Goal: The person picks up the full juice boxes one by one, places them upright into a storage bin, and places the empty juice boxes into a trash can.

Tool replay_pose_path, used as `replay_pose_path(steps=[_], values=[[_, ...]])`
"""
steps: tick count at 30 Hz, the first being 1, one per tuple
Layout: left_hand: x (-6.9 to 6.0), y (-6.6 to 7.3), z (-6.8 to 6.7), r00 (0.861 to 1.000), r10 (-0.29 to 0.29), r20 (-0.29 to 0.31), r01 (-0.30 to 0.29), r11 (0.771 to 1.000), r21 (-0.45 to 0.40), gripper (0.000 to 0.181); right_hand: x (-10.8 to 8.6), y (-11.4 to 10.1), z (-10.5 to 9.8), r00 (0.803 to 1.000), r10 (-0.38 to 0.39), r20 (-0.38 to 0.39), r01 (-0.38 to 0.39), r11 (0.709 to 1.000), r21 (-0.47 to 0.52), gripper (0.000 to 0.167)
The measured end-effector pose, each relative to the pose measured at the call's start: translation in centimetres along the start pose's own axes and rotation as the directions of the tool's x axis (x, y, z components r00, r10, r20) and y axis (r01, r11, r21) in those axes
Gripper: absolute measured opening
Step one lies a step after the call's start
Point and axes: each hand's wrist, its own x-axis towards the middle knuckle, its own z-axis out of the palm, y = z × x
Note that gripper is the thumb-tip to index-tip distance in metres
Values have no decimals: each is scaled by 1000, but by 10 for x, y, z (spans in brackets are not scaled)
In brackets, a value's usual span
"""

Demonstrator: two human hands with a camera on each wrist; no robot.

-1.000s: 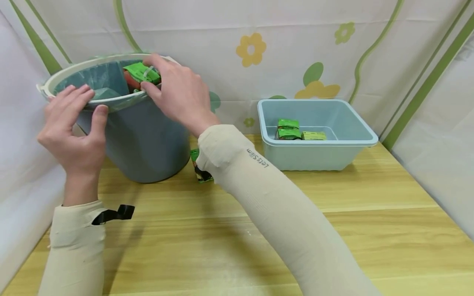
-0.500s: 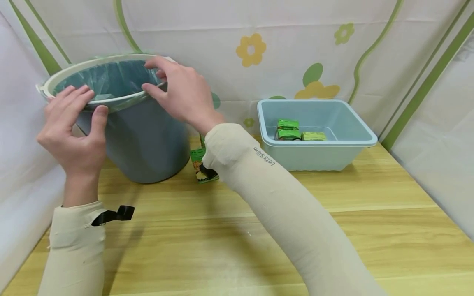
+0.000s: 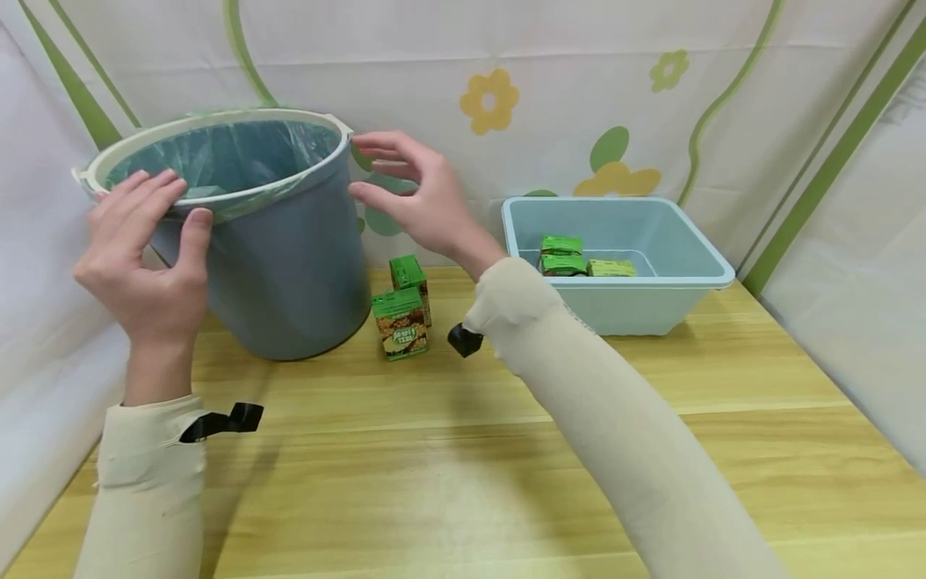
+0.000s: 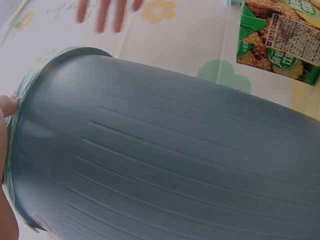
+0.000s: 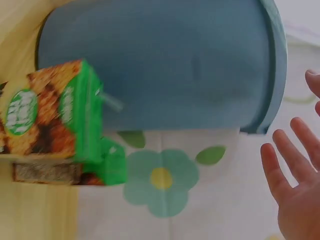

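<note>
In the head view, the left hand (image 3: 145,249) grips the bucket (image 3: 289,261) at its rim, the fingers laid over the edge and the thumb against the outer wall. Just beyond these fingertips, that view shows the thin, clear-green liner (image 3: 231,153) inside. The left wrist view cannot see in; it gives the outside instead, with long ridges (image 4: 135,170) along the wall, and the thumb (image 4: 9,105) touching the edge.

The right hand (image 3: 427,193) holds nothing: its fingers are loosely bent and well parted from the thumb. The head view sets the fingertips very near the far side of the rim; the right wrist view shows a gap there, with the fingers (image 5: 285,157) spread. The left wrist view catches only a few of them, blurred.

Below the right fingers and well apart from them, the front box (image 3: 401,324) and the rear box (image 3: 410,281) stand upright on the table (image 3: 434,482), close beside the bucket. The left wrist view adds a white printed label (image 4: 295,40) on one of them, but I cannot tell which.

Only the head view shows the pale blue tub (image 3: 615,310), to the right of the right fingers, with two green packs (image 3: 563,261) and a yellow-green pack (image 3: 611,268) inside.
</note>
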Motion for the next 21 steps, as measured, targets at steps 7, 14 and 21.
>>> replay_pose_path(steps=[7,14,21], values=[[0,1,3,1000,0,-4,0,1000,-7,32,-22,36,-14,995,96,-36,-95,995,26,51],[0,0,4,1000,-2,-3,2,1000,-12,32,-46,70,-12,981,191,-46,-189,981,35,49],[0,2,4,1000,-4,-8,4,1000,-11,33,-58,91,-2,947,311,-86,-310,950,21,48]])
